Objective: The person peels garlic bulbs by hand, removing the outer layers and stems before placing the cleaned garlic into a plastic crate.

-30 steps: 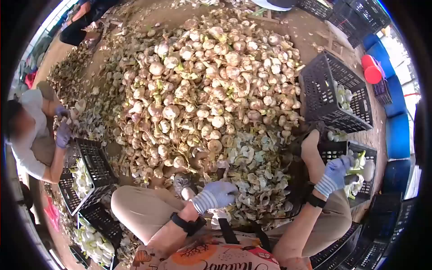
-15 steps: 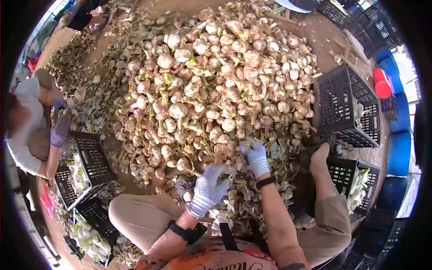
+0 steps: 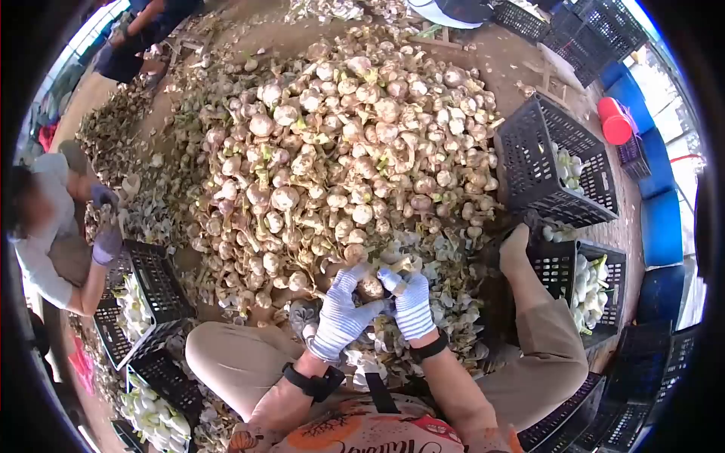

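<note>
My left hand [image 3: 341, 313], in a striped white glove, has its fingers curled at the left side of a garlic bulb [image 3: 371, 286]. My right hand [image 3: 412, 303], gloved alike with bluish fingertips, closes on the bulb's right side, near a pale stalk-like piece [image 3: 408, 265]. The fingers partly cover the bulb. Just beyond both hands lies a large heap of garlic bulbs [image 3: 325, 151] with dry roots and stalks. Loose papery skins [image 3: 445, 294] lie under and around my hands.
Black crates stand right, one upper [image 3: 555, 162] and one lower [image 3: 555, 264], holding whitish cleaned garlic [image 3: 589, 291]. More crates [image 3: 155, 272] are at left beside a seated co-worker [image 3: 53, 234] in purple gloves. Another person [image 3: 140, 38] is at upper left. Blue barrels [image 3: 661, 226] line the right.
My right hand has drawn back from the heap toward my left hand. Both now meet around a garlic bulb; my left fingers were apart before. The whole view has shifted slightly.
</note>
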`<state>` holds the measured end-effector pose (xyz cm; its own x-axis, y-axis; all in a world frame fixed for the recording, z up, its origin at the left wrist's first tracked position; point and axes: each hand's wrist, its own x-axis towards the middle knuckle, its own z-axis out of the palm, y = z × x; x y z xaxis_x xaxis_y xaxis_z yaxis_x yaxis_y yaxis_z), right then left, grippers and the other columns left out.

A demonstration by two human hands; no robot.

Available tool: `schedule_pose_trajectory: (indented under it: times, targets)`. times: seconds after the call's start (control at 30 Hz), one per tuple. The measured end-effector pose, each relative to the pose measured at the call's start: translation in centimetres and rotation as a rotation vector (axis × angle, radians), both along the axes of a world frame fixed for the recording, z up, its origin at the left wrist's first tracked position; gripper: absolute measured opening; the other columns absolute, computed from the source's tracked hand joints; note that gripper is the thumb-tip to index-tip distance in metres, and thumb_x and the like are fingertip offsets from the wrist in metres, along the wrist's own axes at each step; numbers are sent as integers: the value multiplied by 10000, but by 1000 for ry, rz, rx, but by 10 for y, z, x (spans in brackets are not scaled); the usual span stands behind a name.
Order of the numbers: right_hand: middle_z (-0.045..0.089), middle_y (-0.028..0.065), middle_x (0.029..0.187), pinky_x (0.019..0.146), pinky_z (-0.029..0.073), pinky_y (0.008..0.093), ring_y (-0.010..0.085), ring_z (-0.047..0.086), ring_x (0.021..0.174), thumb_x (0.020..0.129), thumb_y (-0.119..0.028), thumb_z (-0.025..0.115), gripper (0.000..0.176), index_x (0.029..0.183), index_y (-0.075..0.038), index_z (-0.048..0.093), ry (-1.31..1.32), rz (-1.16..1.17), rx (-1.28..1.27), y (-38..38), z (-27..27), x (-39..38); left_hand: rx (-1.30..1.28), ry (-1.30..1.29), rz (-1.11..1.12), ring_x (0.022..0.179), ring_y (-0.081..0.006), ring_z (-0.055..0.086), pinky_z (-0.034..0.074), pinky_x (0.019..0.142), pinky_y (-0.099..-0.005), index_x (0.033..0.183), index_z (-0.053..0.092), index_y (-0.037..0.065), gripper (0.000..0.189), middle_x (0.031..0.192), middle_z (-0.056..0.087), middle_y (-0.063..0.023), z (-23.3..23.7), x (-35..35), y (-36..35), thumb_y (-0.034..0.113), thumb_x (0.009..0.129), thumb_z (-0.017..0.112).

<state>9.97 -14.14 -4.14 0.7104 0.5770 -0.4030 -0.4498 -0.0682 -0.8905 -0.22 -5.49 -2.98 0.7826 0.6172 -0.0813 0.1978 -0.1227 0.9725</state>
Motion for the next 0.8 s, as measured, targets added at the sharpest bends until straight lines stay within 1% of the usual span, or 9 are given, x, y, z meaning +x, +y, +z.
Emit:
schedule_pose_trajectory:
  times: [0.3, 0.37, 0.4, 0.43, 0.5, 0.6, 0.7, 0.77, 0.8]
  targets:
    - [620, 48, 898, 684, 462, 245, 122, 573, 765, 774, -65, 660, 219, 970, 23, 619, -47, -52, 156, -1, -11, 0, 370, 19, -8, 965, -216, 567, 460, 838, -322, 1078, 571, 36, 513, 1031, 570, -99, 9, -1, 2, 52, 613, 786]
    - [644, 80, 925, 722, 470, 268, 167, 600, 798, 755, 3, 611, 283, 1037, -4, 600, 114, 4, 150, 0, 12, 2, 210, -63, 96, 927, -196, 578, 469, 831, -311, 1078, 562, 21, 511, 982, 585, -88, 15, 1, 3, 31, 614, 776]
    - [644, 80, 925, 722, 470, 268, 167, 600, 798, 755, 3, 611, 283, 1037, -4, 600, 113, 4, 151, -1, 15, 4, -292, -121, 146, 861, -180, 599, 497, 794, -297, 1112, 525, -3, 575, 927, 597, -89, -8, -3, 4, -13, 593, 770]
    - [646, 93, 930, 726, 471, 267, 178, 607, 805, 740, 24, 587, 324, 1061, -17, 591, -189, 139, 63, -2, 16, 5, -749, -153, 175, 815, -180, 617, 529, 652, -274, 1194, 469, -21, 609, 956, 590, -112, 19, -4, 9, 77, 659, 744]
    - [643, 111, 915, 714, 477, 274, 193, 620, 796, 697, 74, 534, 431, 1111, -43, 567, -735, 319, -44, -1, 34, 4, -1130, -265, 156, 734, -168, 615, 530, 545, -274, 1184, 445, -13, 541, 881, 589, -111, 15, -8, 19, 153, 733, 694]
    - [648, 104, 896, 700, 482, 286, 194, 623, 776, 736, 34, 566, 373, 1103, -31, 570, -878, 386, -127, -2, 32, 6, -1240, -300, 199, 712, -173, 606, 501, 457, -276, 1089, 493, 20, 391, 839, 588, -80, -4, -12, 18, 223, 791, 643]
    - [654, 100, 879, 688, 487, 283, 180, 623, 759, 776, -65, 625, 352, 1119, -18, 563, -706, 281, 3, -6, 25, 9, -1401, -308, 141, 743, -158, 600, 503, 474, -270, 1113, 507, 37, 375, 893, 586, -55, 1, -11, 20, 214, 810, 640]
    - [658, 89, 837, 660, 489, 262, 137, 612, 721, 791, -157, 666, 351, 1091, 6, 586, -223, 349, -127, -10, 29, 10, -1069, -253, 121, 817, -146, 588, 522, 588, -265, 1189, 479, 22, 452, 988, 576, -53, 18, -5, 15, 194, 812, 659]
    - [657, 81, 790, 621, 481, 243, 99, 594, 685, 788, -138, 665, 306, 1042, 25, 616, -250, 197, 10, -8, 19, 3, -862, -201, 21, 888, -128, 566, 508, 711, -247, 1238, 449, 5, 532, 1077, 551, -61, 20, -6, 13, 180, 796, 688]
